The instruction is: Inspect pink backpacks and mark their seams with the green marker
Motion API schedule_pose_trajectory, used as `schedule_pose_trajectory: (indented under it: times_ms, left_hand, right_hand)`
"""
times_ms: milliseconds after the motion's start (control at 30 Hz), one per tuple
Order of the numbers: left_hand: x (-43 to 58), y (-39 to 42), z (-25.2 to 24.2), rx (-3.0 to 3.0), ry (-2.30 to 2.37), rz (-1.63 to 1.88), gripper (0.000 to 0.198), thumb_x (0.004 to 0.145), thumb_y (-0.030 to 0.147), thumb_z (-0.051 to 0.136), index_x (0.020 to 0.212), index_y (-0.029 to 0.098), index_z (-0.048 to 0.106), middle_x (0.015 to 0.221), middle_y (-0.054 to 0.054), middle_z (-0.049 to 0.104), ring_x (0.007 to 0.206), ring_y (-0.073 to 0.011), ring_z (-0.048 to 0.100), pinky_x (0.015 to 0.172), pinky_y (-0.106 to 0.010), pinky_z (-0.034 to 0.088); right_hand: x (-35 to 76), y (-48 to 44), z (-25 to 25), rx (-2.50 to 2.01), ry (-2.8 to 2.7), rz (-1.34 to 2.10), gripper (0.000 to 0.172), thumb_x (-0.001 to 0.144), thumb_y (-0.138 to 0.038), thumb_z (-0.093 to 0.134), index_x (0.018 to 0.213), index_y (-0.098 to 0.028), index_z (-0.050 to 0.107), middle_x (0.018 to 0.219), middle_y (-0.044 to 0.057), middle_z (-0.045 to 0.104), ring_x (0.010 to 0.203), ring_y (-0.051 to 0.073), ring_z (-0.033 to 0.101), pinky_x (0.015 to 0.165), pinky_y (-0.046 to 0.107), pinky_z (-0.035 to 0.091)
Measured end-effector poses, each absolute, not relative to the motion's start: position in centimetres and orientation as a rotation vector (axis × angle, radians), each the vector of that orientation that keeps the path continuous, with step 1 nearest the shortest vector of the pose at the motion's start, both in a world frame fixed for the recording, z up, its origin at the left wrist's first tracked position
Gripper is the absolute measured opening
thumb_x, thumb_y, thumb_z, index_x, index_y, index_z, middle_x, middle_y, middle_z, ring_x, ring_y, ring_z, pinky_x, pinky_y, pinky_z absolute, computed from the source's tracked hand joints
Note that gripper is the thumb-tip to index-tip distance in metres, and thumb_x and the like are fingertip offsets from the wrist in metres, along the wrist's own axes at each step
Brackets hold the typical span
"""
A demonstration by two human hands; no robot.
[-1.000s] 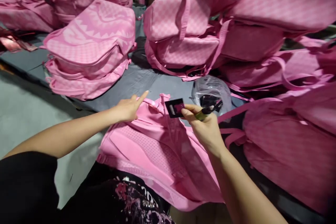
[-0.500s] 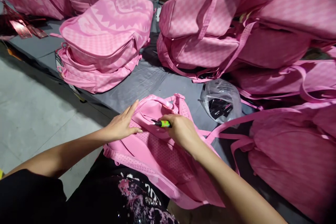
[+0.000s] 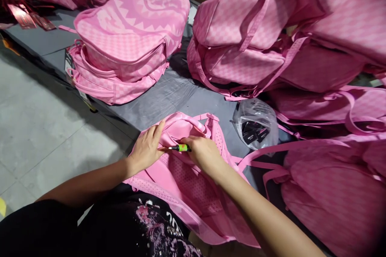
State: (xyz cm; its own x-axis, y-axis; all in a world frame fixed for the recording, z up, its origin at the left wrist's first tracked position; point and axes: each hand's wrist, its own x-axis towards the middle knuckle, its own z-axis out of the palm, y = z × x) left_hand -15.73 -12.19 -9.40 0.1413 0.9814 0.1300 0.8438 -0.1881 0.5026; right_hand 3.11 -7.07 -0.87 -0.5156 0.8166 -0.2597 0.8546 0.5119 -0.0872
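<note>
Pink cloth backpack: floppy, dotted inside panel
Right fingers: hold green-and-black pen
Left fingers: touch backpack, can't tell if gripping

My feed can't resolve the print on the black cards in the clear bag; left of it the right hand hides one end of the marker, and right of it my view crops a backpack.
</note>
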Motion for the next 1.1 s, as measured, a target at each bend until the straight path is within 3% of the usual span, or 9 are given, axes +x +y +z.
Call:
schedule_pose_trajectory:
  times_ms: [100, 233, 367, 567, 667, 767, 933, 1033, 1100]
  left_hand:
    - [-16.0, -12.1, -9.4, 2.119, 1.744, 0.647, 0.104, 0.086, 0.044, 0.071, 0.159, 0.025, 0.001, 0.140, -0.015, 0.050, 0.128, -0.0306, 0.056, 0.104, -0.041, 0.049]
    - [-16.5, -12.1, -9.3, 2.062, 1.745, 0.656, 0.098, 0.088, 0.033, 0.068, 0.159, 0.026, 0.002, 0.141, -0.015, 0.052, 0.128, -0.0320, 0.057, 0.103, -0.043, 0.051]
    - [-16.8, -11.8, -9.6, 2.043, 1.709, 0.689, 0.090, 0.091, 0.038, 0.062, 0.160, 0.026, 0.005, 0.148, -0.016, 0.049, 0.129, -0.0326, 0.058, 0.098, -0.044, 0.054]
    - [-17.0, -10.6, -10.0, 1.821, 1.858, 0.633, 0.092, 0.086, 0.052, 0.064, 0.159, 0.019, 0.017, 0.156, -0.017, 0.042, 0.133, -0.0359, 0.054, 0.098, -0.043, 0.053]
    - [-18.0, -9.9, -10.2, 1.712, 1.669, 0.627, 0.077, 0.081, 0.053, 0.065, 0.147, 0.020, 0.042, 0.142, -0.011, 0.059, 0.126, -0.0313, 0.061, 0.102, -0.040, 0.050]
    - [-18.7, -9.8, -9.7, 1.642, 1.550, 0.610, 0.062, 0.077, 0.058, 0.064, 0.125, 0.018, 0.061, 0.118, -0.008, 0.073, 0.110, -0.0296, 0.069, 0.095, -0.036, 0.053]
    - [-17.5, -11.0, -4.6, 1.804, 1.549, 0.668, 0.052, 0.075, 0.063, 0.063, 0.107, 0.023, 0.072, 0.097, -0.002, 0.078, 0.093, -0.0294, 0.073, 0.077, -0.032, 0.055]
    - [-17.3, -11.6, 1.3, 1.945, 1.481, 0.891, 0.044, 0.068, 0.057, 0.065, 0.100, 0.030, 0.077, 0.082, 0.004, 0.078, 0.073, -0.0262, 0.073, 0.063, -0.029, 0.055]
    - [-17.8, -11.9, 6.0, 2.025, 1.402, 1.099, 0.038, 0.061, 0.054, 0.067, 0.096, 0.042, 0.078, 0.070, 0.012, 0.074, 0.059, -0.0230, 0.068, 0.054, -0.029, 0.053]
  right_hand:
    - [2.0, -7.0, -0.7, 1.509, 2.709, -0.312, 0.029, 0.091, -0.044, 0.063, 0.106, -0.022, 0.073, 0.088, 0.007, 0.076, 0.079, 0.022, 0.071, 0.064, 0.028, 0.042]
    - [-0.1, -6.4, -1.1, 1.346, 2.833, -0.397, 0.022, 0.092, -0.038, 0.063, 0.093, -0.020, 0.075, 0.078, 0.004, 0.074, 0.069, 0.018, 0.067, 0.063, 0.026, 0.042]
    - [-0.1, -5.9, -0.5, 1.292, 2.866, -0.294, 0.026, 0.093, -0.043, 0.062, 0.099, -0.022, 0.075, 0.089, 0.005, 0.076, 0.078, 0.020, 0.068, 0.072, 0.028, 0.046]
    - [5.6, -6.5, 0.7, 1.344, 2.585, -0.306, 0.016, 0.086, -0.006, 0.060, 0.081, -0.011, 0.074, 0.080, 0.014, 0.076, 0.081, 0.026, 0.072, 0.075, 0.032, 0.047]
    - [8.3, -8.1, 1.4, 1.543, 2.457, -0.337, 0.020, 0.090, -0.008, 0.053, 0.088, -0.009, 0.073, 0.090, 0.019, 0.076, 0.089, 0.029, 0.071, 0.077, 0.033, 0.047]
    - [9.9, -11.0, 2.2, 1.713, 2.383, -0.441, 0.024, 0.095, -0.016, 0.049, 0.106, -0.014, 0.070, 0.101, 0.014, 0.075, 0.089, 0.023, 0.070, 0.072, 0.028, 0.045]
    - [12.5, -16.6, 2.9, 1.722, 2.195, -0.962, 0.017, 0.082, -0.024, 0.067, 0.097, -0.022, 0.074, 0.073, -0.004, 0.069, 0.059, 0.011, 0.060, 0.052, 0.019, 0.037]
    - [13.8, -19.8, 5.1, 1.791, 2.285, -1.263, 0.040, 0.080, -0.025, 0.069, 0.121, -0.025, 0.069, 0.094, -0.001, 0.072, 0.074, 0.012, 0.063, 0.060, 0.018, 0.043]
    - [14.1, -22.0, 7.2, 1.811, 2.447, -1.267, 0.053, 0.080, -0.026, 0.068, 0.133, -0.027, 0.061, 0.101, 0.000, 0.072, 0.081, 0.014, 0.064, 0.066, 0.019, 0.046]
